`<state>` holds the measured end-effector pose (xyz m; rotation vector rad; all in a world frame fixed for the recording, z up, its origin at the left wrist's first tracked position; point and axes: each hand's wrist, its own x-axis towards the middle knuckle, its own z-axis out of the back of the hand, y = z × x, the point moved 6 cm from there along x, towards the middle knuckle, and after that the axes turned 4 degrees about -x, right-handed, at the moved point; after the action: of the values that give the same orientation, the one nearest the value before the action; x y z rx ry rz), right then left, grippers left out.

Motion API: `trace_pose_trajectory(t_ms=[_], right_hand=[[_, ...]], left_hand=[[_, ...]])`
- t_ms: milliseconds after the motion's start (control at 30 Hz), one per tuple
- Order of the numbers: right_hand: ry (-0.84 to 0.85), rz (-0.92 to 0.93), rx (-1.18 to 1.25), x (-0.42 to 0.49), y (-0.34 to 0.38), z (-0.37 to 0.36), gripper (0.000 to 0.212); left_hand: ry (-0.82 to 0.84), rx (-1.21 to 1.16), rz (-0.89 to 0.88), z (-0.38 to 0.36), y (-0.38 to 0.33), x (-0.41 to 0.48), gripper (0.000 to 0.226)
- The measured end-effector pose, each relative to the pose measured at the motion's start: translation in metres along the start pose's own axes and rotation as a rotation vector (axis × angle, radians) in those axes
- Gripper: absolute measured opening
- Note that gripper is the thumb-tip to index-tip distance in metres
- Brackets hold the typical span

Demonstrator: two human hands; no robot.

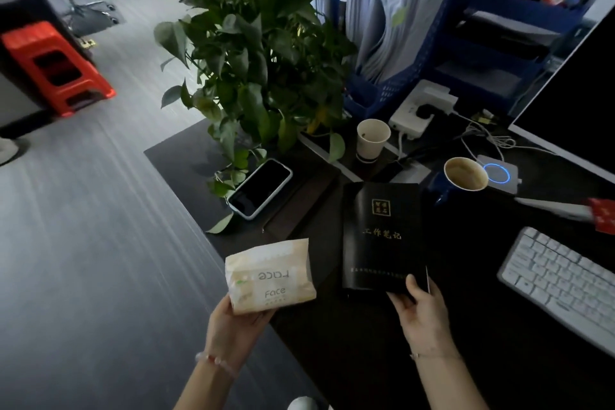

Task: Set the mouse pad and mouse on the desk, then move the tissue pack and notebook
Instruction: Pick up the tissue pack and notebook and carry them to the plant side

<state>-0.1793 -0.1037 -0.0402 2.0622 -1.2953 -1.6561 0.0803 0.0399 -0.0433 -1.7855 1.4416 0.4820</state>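
Note:
My left hand (234, 326) holds a cream tissue pack (268, 275) from below, at the left edge of the dark desk (366, 359). A black notebook (381, 236) with gold lettering lies or hovers over the desk, and my right hand (422, 313) grips its near right corner. No mouse pad or mouse shows in this view.
Behind the notebook stand a blue mug (461, 176), a paper cup (372, 138), a phone (261, 188) and a leafy plant (256, 60). A white keyboard (562, 283) and monitor (579, 103) fill the right. Blue file racks (399, 53) line the back. A red stool (56, 66) stands on the floor.

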Motion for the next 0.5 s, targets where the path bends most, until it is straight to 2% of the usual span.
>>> trace_pose_trajectory(t_ms=[100, 500], right_hand=[[0.003, -0.005, -0.002, 0.002, -0.004, 0.0, 0.046], [-0.061, -0.014, -0.035, -0.002, -0.019, -0.005, 0.053]], left_hand=[[-0.012, 0.003, -0.014, 0.002, 0.006, 0.001, 0.037], [-0.045, 0.103, -0.102, -0.019, 0.02, -0.004, 0.033]])
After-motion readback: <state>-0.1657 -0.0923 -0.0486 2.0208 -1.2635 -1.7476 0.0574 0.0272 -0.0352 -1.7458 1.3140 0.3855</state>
